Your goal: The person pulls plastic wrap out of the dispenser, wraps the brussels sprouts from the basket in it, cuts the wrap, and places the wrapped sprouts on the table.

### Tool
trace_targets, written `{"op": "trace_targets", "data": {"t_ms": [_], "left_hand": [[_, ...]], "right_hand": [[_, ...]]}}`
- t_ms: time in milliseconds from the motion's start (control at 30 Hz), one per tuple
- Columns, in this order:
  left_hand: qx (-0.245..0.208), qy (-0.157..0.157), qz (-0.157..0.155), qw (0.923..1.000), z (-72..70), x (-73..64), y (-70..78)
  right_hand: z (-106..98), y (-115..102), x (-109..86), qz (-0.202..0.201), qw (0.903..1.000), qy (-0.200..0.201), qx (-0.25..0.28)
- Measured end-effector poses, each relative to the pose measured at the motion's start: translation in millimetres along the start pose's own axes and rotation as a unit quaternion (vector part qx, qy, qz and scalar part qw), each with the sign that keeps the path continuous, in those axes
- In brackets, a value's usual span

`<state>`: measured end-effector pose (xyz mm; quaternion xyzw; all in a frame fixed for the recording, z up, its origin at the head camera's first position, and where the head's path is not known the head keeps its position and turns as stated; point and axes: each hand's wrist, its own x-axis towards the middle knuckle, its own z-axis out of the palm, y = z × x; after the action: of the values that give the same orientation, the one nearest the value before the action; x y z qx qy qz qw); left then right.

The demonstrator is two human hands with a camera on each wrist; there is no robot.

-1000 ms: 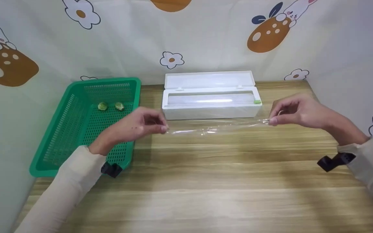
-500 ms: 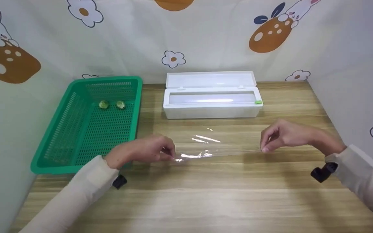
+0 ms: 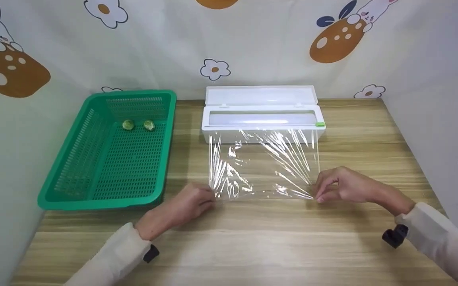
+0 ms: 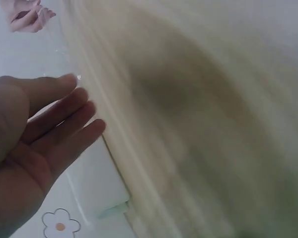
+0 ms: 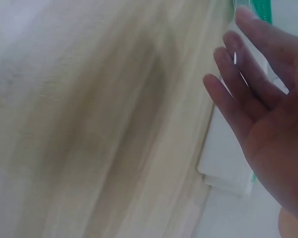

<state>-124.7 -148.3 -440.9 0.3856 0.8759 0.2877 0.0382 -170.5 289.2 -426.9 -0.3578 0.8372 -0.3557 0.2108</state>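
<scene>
A clear sheet of plastic wrap stretches from the front edge of a white wrap dispenser, creased with bright glints. My left hand pinches its near left corner between thumb and fingertips. At the near right corner my right hand pinches the film the same way. The sheet is drawn taut between both hands and the dispenser, low over the wooden table. Inside the dispenser a roll of wrap shows, and its lid stands raised at the back. A small green slider sits at its right front corner.
To the left stands a green plastic basket with two small round green vegetables, one beside the other, near its back. The wooden table meets a patterned curtain behind the dispenser and at both sides.
Both hands have come down and toward me, each pinching its corner of the wrap. The film, a narrow strip in view before, now spreads flat out from the dispenser.
</scene>
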Motion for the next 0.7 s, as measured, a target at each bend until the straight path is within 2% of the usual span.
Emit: {"op": "trace_targets", "data": {"t_ms": [167, 267, 367, 567, 700], "left_hand": [[0.022, 0.108, 0.049, 0.9927, 16.4, -8.0, -6.7], [0.026, 0.127, 0.061, 0.9897, 20.0, -10.2, -10.7], [0.015, 0.104, 0.05, 0.9932, 18.6, -10.7, -14.3], [-0.011, 0.031, -0.017, 0.9993, 17.8, -8.4, -18.2], [-0.01, 0.012, -0.033, 0.9993, 19.6, -7.0, -19.8]], "right_hand": [[15, 3, -6.6, 0.022, 0.9969, 0.043, -0.062], [22, 6, -8.8, 0.019, 0.995, 0.059, -0.078], [27, 8, -7.7, 0.005, 0.9944, 0.067, -0.081], [35, 16, -1.7, -0.035, 0.9915, 0.073, -0.102], [37, 17, 4.2, -0.067, 0.9849, 0.078, -0.139]]}}
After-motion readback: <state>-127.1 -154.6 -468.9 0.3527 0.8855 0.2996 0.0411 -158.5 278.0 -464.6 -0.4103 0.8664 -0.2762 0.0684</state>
